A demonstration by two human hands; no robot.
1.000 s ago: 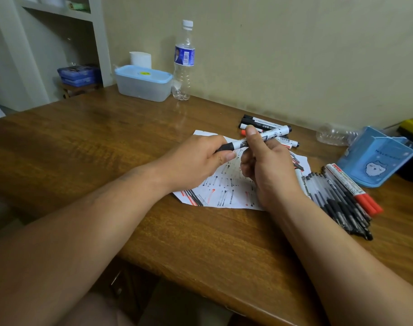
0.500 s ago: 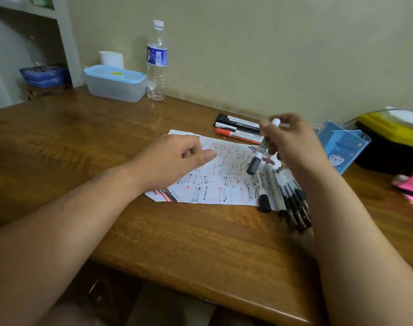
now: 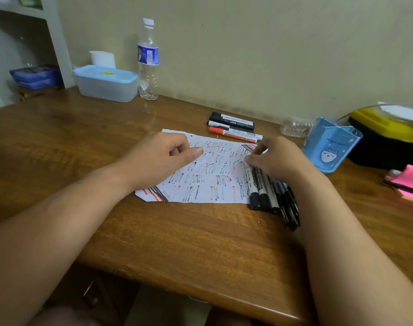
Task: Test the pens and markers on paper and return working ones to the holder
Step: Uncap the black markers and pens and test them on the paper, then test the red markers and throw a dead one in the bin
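A white paper (image 3: 207, 182) covered in black and red test strokes lies on the wooden table (image 3: 153, 231). My left hand (image 3: 163, 156) rests on the paper's left part, fingers loosely curled, holding nothing. My right hand (image 3: 278, 161) lies over a pile of black pens and whiteboard markers (image 3: 269, 196) at the paper's right edge. Its fingertips pinch the top end of the leftmost whiteboard marker (image 3: 253, 187), which lies on the pile. The blue pen holder (image 3: 330, 147) stands tilted just right of that hand. Three more markers (image 3: 233, 128), two black and one red, lie behind the paper.
A water bottle (image 3: 148, 60) and a lidded plastic box (image 3: 105, 82) stand at the back left by the wall. A crumpled clear bottle (image 3: 294, 127) lies behind the holder. A yellow-and-black case (image 3: 388, 135) and pink sticky notes (image 3: 410, 180) sit at the far right.
My right hand carried the marker away from my left hand and lowered it onto the pile at the right. My left hand let go and settled on the paper.
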